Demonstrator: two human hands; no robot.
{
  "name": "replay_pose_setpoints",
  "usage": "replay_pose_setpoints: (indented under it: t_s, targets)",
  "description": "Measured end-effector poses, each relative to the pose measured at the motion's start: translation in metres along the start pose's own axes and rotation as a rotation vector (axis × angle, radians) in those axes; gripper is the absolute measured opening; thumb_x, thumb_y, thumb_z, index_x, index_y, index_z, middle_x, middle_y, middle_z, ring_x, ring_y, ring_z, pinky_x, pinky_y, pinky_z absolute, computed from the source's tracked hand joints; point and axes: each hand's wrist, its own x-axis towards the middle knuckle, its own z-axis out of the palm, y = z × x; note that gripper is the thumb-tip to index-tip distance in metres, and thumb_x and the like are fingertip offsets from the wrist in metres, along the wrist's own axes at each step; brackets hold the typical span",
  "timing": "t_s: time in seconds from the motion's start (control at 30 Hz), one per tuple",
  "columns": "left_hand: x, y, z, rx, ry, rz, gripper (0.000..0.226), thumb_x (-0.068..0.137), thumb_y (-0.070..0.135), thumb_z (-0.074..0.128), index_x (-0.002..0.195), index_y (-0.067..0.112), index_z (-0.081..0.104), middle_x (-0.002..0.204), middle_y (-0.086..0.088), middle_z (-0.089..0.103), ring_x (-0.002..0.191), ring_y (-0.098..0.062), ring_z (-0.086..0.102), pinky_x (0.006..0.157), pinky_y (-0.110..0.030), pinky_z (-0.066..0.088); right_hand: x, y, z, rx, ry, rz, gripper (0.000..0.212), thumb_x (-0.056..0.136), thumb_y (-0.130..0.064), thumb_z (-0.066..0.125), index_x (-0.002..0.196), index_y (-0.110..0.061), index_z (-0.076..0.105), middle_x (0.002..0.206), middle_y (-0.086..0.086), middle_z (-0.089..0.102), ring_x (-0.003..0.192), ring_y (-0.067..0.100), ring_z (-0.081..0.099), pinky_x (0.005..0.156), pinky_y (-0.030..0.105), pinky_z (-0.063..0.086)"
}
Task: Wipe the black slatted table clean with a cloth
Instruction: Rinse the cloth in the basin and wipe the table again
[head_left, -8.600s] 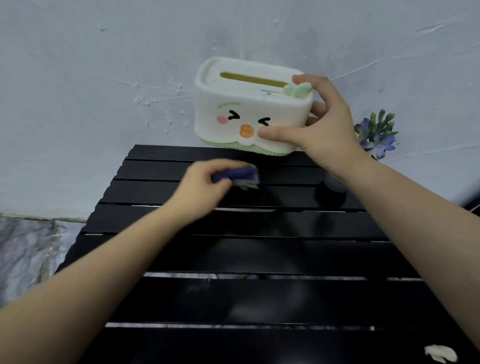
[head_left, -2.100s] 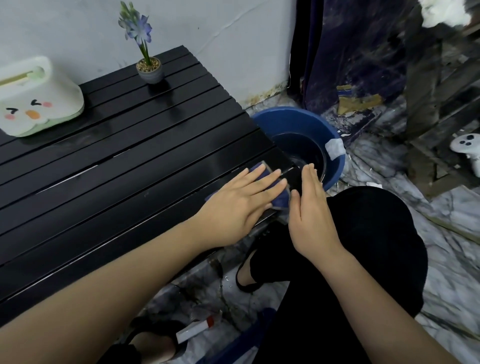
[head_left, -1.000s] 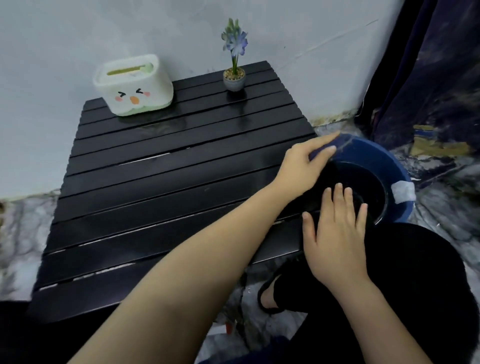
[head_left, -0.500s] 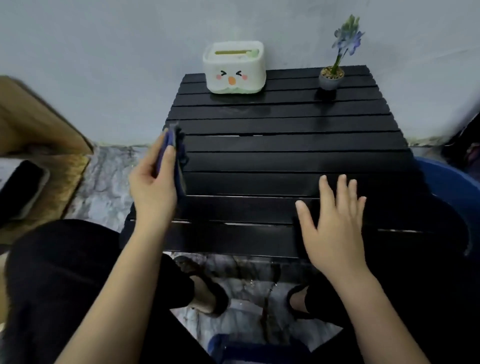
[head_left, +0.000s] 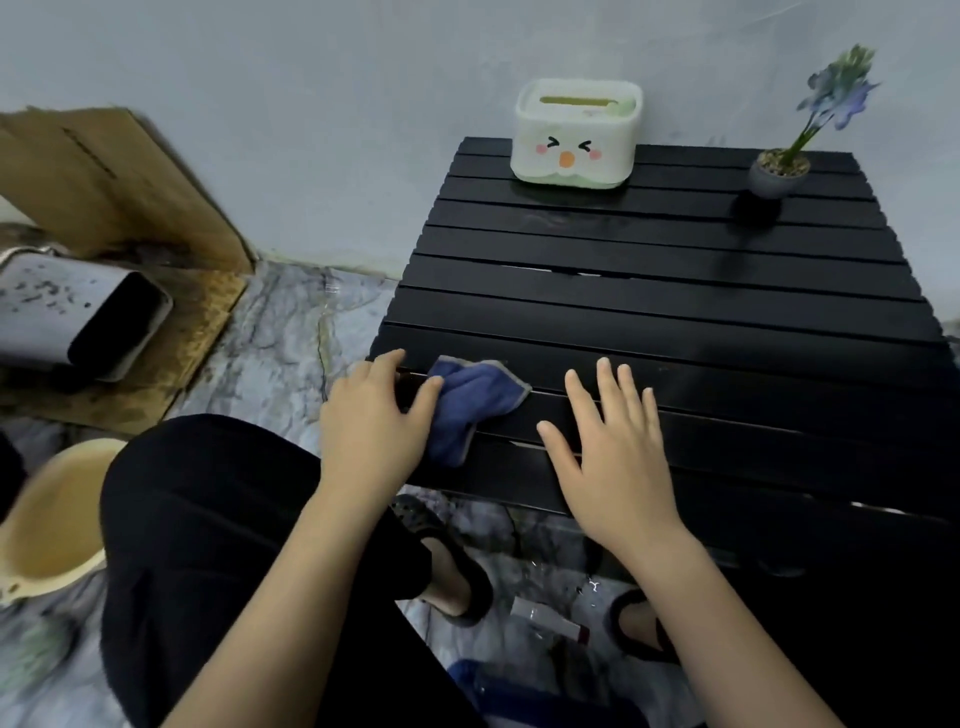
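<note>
Since half a second earlier, left hand (head_left: 371, 421) lowered cloth (head_left: 470, 402) from upright onto slatted table (head_left: 675, 312), near-left corner; thumb touched it, grip unclear. Right hand (head_left: 608, 452) lay beside, fingers spread flat. Cloth judged soft, light, bunching readily; best pressed under a flat palm.

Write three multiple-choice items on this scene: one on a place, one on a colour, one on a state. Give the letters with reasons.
1. Where does the cloth lie?
A. near left corner of the table
B. beside the plant pot
C. on the floor

2. What colour is the cloth?
A. white
B. blue
C. yellow

3. How is the right hand?
A. gripping the cloth
B. lifting the tissue box
C. flat on the slats

Key: 1 A, it lies by the left hand at the near left edge; 2 B, blue with a grey hem; 3 C, its fingers are spread and hold nothing.
</note>
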Motion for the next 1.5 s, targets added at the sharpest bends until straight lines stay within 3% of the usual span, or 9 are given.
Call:
replay_pose_setpoints:
  t_s: [0.17,0.3,0.57,0.7,0.87,1.0,1.17,1.3,1.5]
  targets:
    - [-0.004,0.012,0.008,0.056,-0.096,-0.131,0.027,0.085,0.051,0.057,0.098,0.028,0.065,0.107,-0.001,0.068,0.110,-0.032,0.056,0.095,-0.046,0.038,-0.003,0.002,0.001,0.007,0.022,-0.017,0.067,0.101,-0.058,0.025,0.157,-0.021,0.027,0.167,0.011,0.014,0.156,0.025,0.003,0.127,0.042,0.003]
    - [0.003,0.025,0.006,-0.045,-0.205,-0.127,0.021,0.079,0.040,0.059,0.067,0.027,0.048,0.088,0.002,0.063,0.096,-0.031,0.055,0.085,-0.041,0.037,-0.004,0.003,0.001,-0.008,0.033,-0.024,0.068,0.101,-0.059,0.024,0.157,-0.021,0.028,0.167,0.011,0.015,0.156,0.025,0.004,0.127,0.042,0.003]
    - [-0.020,0.049,-0.004,-0.144,-0.004,0.281,0.022,0.092,0.018,0.048,0.105,0.030,0.035,0.079,0.007,0.057,0.070,-0.036,0.060,0.058,-0.035,0.033,-0.005,0.004,0.004,-0.008,0.052,-0.034,0.066,0.102,-0.058,0.025,0.157,-0.021,0.029,0.166,0.011,0.018,0.156,0.025,0.005,0.127,0.042,0.005]
    - [-0.024,0.075,-0.025,-0.200,0.009,0.482,0.049,0.094,0.012,0.045,0.129,0.045,0.038,0.096,0.024,0.056,0.077,-0.013,0.058,0.068,-0.033,0.043,-0.006,0.004,0.002,0.000,0.052,-0.040,0.064,0.103,-0.056,0.028,0.156,-0.019,0.032,0.166,0.013,0.019,0.156,0.026,0.007,0.127,0.043,0.005]
    - [-0.008,0.102,-0.055,-0.703,0.048,0.634,0.037,0.095,-0.005,0.046,0.122,0.013,0.065,0.118,0.005,0.069,0.116,-0.005,0.062,0.102,-0.023,0.046,-0.007,0.003,0.000,-0.002,0.029,-0.031,0.066,0.101,-0.054,0.024,0.157,-0.019,0.029,0.167,0.012,0.017,0.156,0.026,0.005,0.127,0.043,0.004]
    - [0.016,0.077,-0.059,-0.868,0.008,0.485,0.034,0.095,0.001,0.052,0.121,0.015,0.068,0.124,0.005,0.070,0.123,-0.009,0.061,0.108,-0.027,0.044,-0.006,0.003,0.000,0.004,0.019,-0.027,0.071,0.098,-0.058,0.012,0.158,-0.021,0.025,0.168,0.010,0.013,0.156,0.024,0.001,0.127,0.042,0.000]
    - [0.023,0.009,-0.019,-0.424,-0.236,0.139,0.050,0.091,0.003,0.064,0.139,0.014,0.055,0.138,-0.004,0.059,0.133,-0.020,0.051,0.115,-0.030,0.037,-0.006,0.005,0.003,-0.002,0.044,-0.027,0.065,0.102,-0.057,0.024,0.157,-0.021,0.028,0.167,0.010,0.017,0.156,0.024,0.004,0.127,0.042,0.004]
    - [0.015,-0.010,-0.008,-0.199,-0.101,0.156,0.060,0.091,0.022,0.066,0.146,0.028,0.043,0.135,-0.003,0.052,0.118,-0.022,0.056,0.100,-0.042,0.049,-0.006,0.005,0.005,-0.003,0.058,-0.030,0.065,0.102,-0.056,0.026,0.156,-0.020,0.030,0.166,0.011,0.020,0.156,0.025,0.007,0.127,0.043,0.005]
    - [-0.012,-0.014,-0.026,-0.084,0.081,0.111,0.017,0.083,0.041,0.070,0.080,0.029,0.060,0.081,0.009,0.063,0.079,-0.018,0.064,0.070,-0.039,0.053,-0.005,0.004,0.005,-0.008,0.063,-0.028,0.065,0.102,-0.056,0.026,0.155,-0.019,0.032,0.165,0.012,0.021,0.156,0.025,0.009,0.127,0.043,0.006]
